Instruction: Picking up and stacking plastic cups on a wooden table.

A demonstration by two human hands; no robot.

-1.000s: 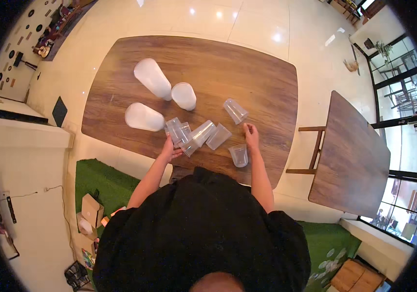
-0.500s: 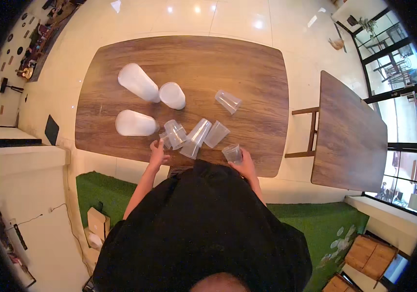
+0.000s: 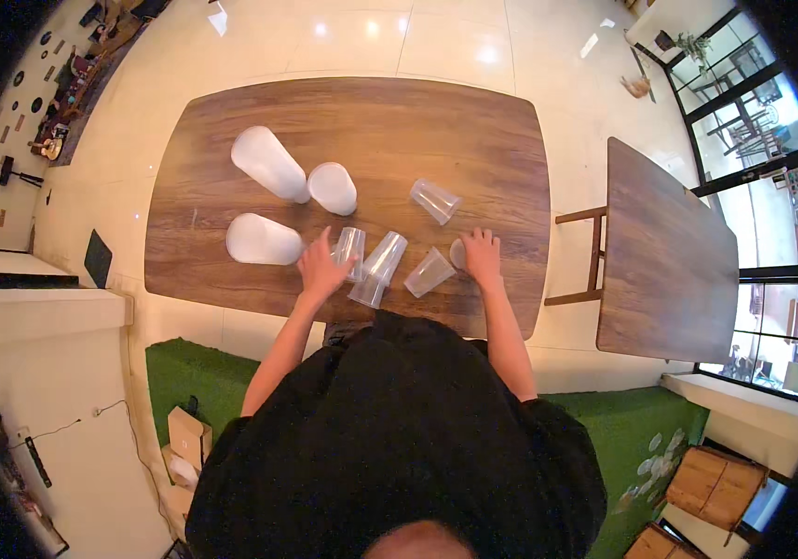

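Several clear plastic cups lie tipped over on the brown wooden table (image 3: 399,130). My left hand (image 3: 322,270) reaches over the table with its fingers apart, right beside a clear cup (image 3: 350,250); whether it touches the cup is hard to tell. My right hand (image 3: 484,256) is closed over another plastic cup (image 3: 457,253), mostly hidden under the fingers with only its round end showing. Against that end, or very near it, lies a loose cup (image 3: 429,272). Between my hands, longer clear cups, apparently nested (image 3: 379,270), lie at a slant.
Three white, rounded stacks, a long one (image 3: 268,163), a short one (image 3: 333,188) and another (image 3: 264,239), lie on the table's left half. A single clear cup (image 3: 435,201) lies farther off. Another wooden table (image 3: 669,252) stands to the right.
My right hand has moved away from me and slightly right with its cup. My left hand has moved forward and right, toward the clear cups. The loose cup near my right hand has shifted and turned.
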